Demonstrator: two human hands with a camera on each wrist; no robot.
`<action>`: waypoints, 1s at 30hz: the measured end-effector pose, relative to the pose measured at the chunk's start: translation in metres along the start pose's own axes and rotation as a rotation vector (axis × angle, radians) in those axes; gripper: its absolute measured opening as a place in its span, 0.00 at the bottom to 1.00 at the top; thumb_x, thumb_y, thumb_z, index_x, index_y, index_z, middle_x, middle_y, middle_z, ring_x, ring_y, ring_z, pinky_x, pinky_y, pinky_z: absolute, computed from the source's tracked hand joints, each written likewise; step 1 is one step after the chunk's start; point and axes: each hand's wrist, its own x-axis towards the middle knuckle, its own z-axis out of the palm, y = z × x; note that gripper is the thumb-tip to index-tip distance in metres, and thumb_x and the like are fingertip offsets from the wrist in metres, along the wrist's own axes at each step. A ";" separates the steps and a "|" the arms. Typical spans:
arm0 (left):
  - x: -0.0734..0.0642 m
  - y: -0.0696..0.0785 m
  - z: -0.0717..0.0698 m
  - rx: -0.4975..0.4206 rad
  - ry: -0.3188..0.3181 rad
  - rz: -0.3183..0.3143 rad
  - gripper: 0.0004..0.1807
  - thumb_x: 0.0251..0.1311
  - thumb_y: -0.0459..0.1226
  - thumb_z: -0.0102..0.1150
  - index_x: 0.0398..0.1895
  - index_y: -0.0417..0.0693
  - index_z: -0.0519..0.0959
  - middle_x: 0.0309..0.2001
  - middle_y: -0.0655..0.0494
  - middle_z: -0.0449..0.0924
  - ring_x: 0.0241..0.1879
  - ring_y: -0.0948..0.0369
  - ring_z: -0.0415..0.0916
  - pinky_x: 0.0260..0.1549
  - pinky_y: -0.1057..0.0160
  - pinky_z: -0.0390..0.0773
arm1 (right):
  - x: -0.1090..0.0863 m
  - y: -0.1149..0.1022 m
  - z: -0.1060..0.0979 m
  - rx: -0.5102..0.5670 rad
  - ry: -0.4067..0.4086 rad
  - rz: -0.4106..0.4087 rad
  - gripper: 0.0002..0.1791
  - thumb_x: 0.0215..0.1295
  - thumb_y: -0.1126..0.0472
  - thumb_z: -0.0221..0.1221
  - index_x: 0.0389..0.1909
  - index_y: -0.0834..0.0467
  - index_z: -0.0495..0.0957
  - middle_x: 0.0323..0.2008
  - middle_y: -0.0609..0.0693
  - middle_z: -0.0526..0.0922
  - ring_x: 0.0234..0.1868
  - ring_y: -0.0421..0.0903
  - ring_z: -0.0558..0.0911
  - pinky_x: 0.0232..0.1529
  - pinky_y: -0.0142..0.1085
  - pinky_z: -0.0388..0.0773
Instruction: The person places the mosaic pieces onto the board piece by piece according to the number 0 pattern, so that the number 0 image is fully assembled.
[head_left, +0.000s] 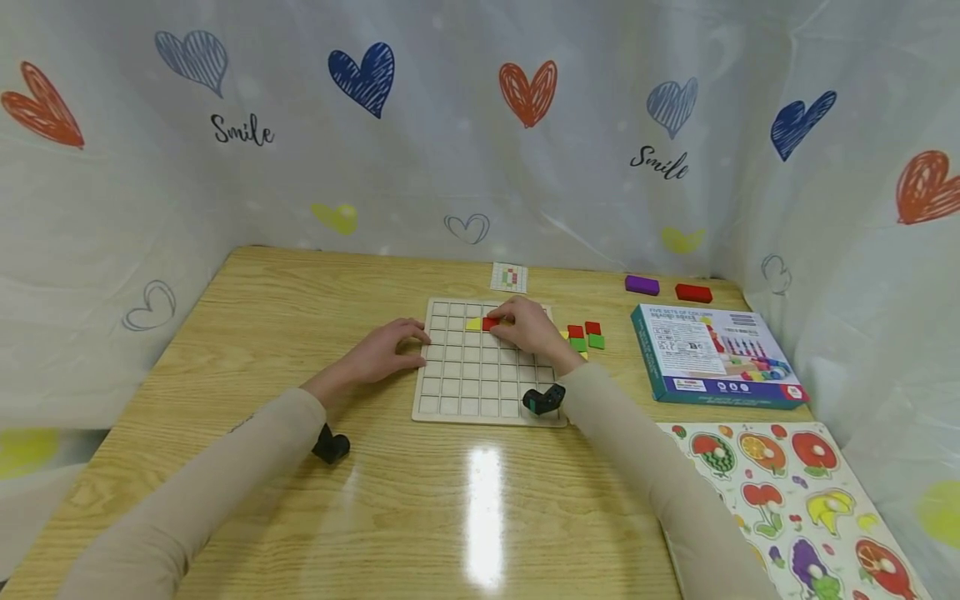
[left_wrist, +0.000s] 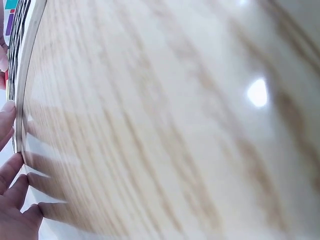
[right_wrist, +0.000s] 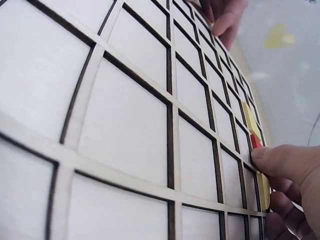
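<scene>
A wooden grid board [head_left: 470, 388] lies on the table in the head view. My right hand [head_left: 528, 325] reaches over its upper part and pinches a small red tile [head_left: 489, 323] in one cell. A yellow tile [head_left: 474, 324] sits just left of the red one. The right wrist view shows my thumb [right_wrist: 280, 159] on the red tile, with a second yellow tile [right_wrist: 263, 192] beside it; the head view hides that tile under my hand. My left hand [head_left: 386, 350] rests by the board's left edge, its spread fingertips touching the rim.
Loose red [head_left: 575, 331] and green tiles [head_left: 596, 342] lie right of the board. A pattern card [head_left: 509, 277] lies behind it. Farther right are a purple block [head_left: 642, 286], a red block [head_left: 693, 293], a boxed toy set [head_left: 720, 358] and a fruit puzzle board [head_left: 795, 463].
</scene>
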 end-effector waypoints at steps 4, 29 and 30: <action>0.000 0.000 0.001 0.002 -0.004 -0.002 0.19 0.63 0.37 0.64 0.55 0.41 0.78 0.67 0.38 0.65 0.70 0.42 0.57 0.67 0.42 0.57 | -0.001 0.002 0.000 0.031 -0.006 0.013 0.18 0.66 0.60 0.62 0.55 0.58 0.82 0.48 0.54 0.79 0.43 0.50 0.76 0.44 0.43 0.75; 0.003 -0.005 0.002 0.005 -0.005 -0.025 0.19 0.63 0.39 0.64 0.55 0.42 0.78 0.68 0.40 0.64 0.70 0.43 0.57 0.68 0.43 0.56 | -0.016 0.009 -0.002 0.154 0.096 0.018 0.18 0.70 0.57 0.59 0.58 0.58 0.80 0.53 0.53 0.78 0.52 0.50 0.77 0.53 0.44 0.76; 0.003 -0.005 0.002 0.006 -0.005 -0.024 0.19 0.63 0.39 0.64 0.55 0.43 0.78 0.68 0.40 0.64 0.70 0.43 0.57 0.68 0.43 0.56 | -0.020 0.010 -0.004 0.172 0.111 0.031 0.18 0.70 0.57 0.59 0.58 0.57 0.80 0.54 0.52 0.78 0.52 0.50 0.76 0.53 0.44 0.76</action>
